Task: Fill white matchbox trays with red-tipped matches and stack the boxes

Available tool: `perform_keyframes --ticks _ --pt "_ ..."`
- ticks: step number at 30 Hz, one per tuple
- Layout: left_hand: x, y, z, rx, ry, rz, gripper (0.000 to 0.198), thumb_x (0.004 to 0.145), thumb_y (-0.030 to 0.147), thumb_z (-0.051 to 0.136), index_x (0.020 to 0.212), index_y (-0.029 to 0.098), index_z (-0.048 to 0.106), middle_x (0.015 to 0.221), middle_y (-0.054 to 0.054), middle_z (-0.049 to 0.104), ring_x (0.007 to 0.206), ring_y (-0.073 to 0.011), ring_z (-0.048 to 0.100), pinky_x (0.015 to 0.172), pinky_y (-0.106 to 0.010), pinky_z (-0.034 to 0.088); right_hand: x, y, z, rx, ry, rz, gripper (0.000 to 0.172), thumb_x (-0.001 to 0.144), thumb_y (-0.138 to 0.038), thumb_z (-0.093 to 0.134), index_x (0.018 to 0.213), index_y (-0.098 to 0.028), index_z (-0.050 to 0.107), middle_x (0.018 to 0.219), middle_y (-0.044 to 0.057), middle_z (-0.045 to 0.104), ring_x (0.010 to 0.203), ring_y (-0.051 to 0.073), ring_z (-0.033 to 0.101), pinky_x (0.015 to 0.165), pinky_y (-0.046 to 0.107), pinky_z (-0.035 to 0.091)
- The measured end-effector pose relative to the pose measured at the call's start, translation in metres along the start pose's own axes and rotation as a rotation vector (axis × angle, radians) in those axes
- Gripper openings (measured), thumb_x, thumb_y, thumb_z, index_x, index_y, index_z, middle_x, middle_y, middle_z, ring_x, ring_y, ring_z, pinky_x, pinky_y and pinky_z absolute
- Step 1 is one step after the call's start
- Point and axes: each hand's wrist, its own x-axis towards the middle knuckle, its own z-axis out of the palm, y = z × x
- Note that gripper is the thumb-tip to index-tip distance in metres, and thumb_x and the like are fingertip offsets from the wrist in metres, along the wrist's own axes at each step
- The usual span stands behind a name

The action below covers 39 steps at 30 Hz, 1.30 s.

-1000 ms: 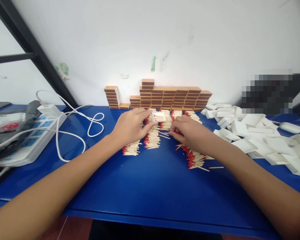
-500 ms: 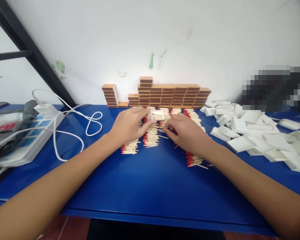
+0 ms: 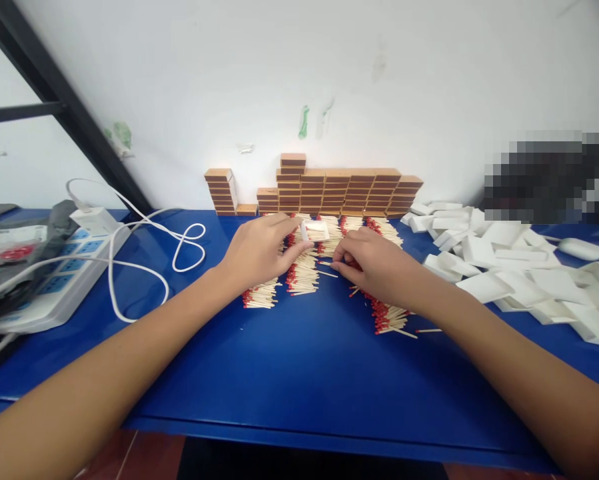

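A small white matchbox tray [image 3: 315, 231] with a few matches inside is gripped between the thumb and fingers of my left hand [image 3: 260, 252]. Beneath and around it lie rows of red-tipped matches [image 3: 302, 275] on the blue table [image 3: 279, 373]. To the right, my right hand [image 3: 366, 261] is over the match rows with its fingers bent and pinched together; what sits between the fingertips, if anything, is too small to make out. A stray match [image 3: 328, 273] lies just left of its thumb.
Stacked brown matchboxes [image 3: 336, 190] line the wall, with a separate stack [image 3: 220, 191] to their left. White empty trays [image 3: 509, 257] are heaped at the right. On the left lie a power strip [image 3: 74, 267] and a looped white cable [image 3: 164, 293].
My right hand has shifted slightly right, away from the tray. My left hand stays in place, still gripping the tray.
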Motion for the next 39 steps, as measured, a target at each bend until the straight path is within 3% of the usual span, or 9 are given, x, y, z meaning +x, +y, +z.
perform_keyframes --ticks 4,11,20,28,33,39 --pt "-0.001 -0.001 0.0 0.009 -0.004 -0.012 0.041 0.105 0.052 0.058 0.119 0.016 0.072 0.092 -0.008 0.074 0.081 -0.022 0.069 0.07 -0.032 0.048 -0.001 -0.002 -0.004 -0.024 -0.021 0.015 0.014 0.098 -0.027 0.064 0.086 -0.02 0.067 0.087 0.009 0.065 0.09 0.027 0.058 0.08 0.039 0.044" --pt "0.001 0.001 0.0 0.007 -0.002 0.013 0.04 0.106 0.052 0.057 0.11 0.016 0.073 0.088 -0.007 0.072 0.08 -0.0212 0.068 0.069 -0.032 0.046 0.0 -0.001 -0.005 -0.016 -0.084 0.015 0.018 0.098 -0.024 0.061 0.081 -0.02 0.063 0.086 0.01 0.067 0.089 0.027 0.059 0.081 0.039 0.045" --pt "0.0 -0.001 0.0 0.009 -0.011 -0.014 0.039 0.104 0.052 0.06 0.114 0.016 0.073 0.091 -0.007 0.073 0.08 -0.0213 0.068 0.069 -0.032 0.047 -0.003 -0.013 -0.007 0.06 -0.063 0.004 0.02 0.099 -0.033 0.063 0.083 -0.021 0.067 0.086 0.009 0.065 0.091 0.027 0.059 0.076 0.037 0.044" --pt "0.0 0.001 0.0 -0.014 -0.02 0.011 0.039 0.105 0.052 0.056 0.109 0.017 0.074 0.088 -0.007 0.073 0.08 -0.0216 0.068 0.07 -0.032 0.047 -0.002 -0.005 0.0 0.085 -0.074 -0.03 0.018 0.099 -0.026 0.065 0.081 -0.022 0.064 0.084 0.008 0.068 0.091 0.026 0.06 0.078 0.038 0.045" --pt "0.0 0.0 0.0 -0.01 -0.025 0.0 0.041 0.105 0.054 0.056 0.107 0.017 0.073 0.087 -0.008 0.072 0.079 -0.0211 0.066 0.07 -0.032 0.046 -0.001 -0.001 -0.008 0.103 -0.126 0.016 0.018 0.098 -0.024 0.065 0.081 -0.021 0.066 0.089 0.008 0.071 0.091 0.025 0.062 0.078 0.037 0.047" --pt "0.001 0.001 -0.003 0.003 -0.059 0.0 0.038 0.106 0.051 0.056 0.102 0.017 0.072 0.086 -0.006 0.071 0.075 -0.0191 0.064 0.064 -0.031 0.042 -0.002 0.005 -0.029 0.077 -0.033 0.027 0.021 0.1 -0.031 0.062 0.081 -0.022 0.066 0.082 0.007 0.068 0.087 0.026 0.06 0.077 0.038 0.045"
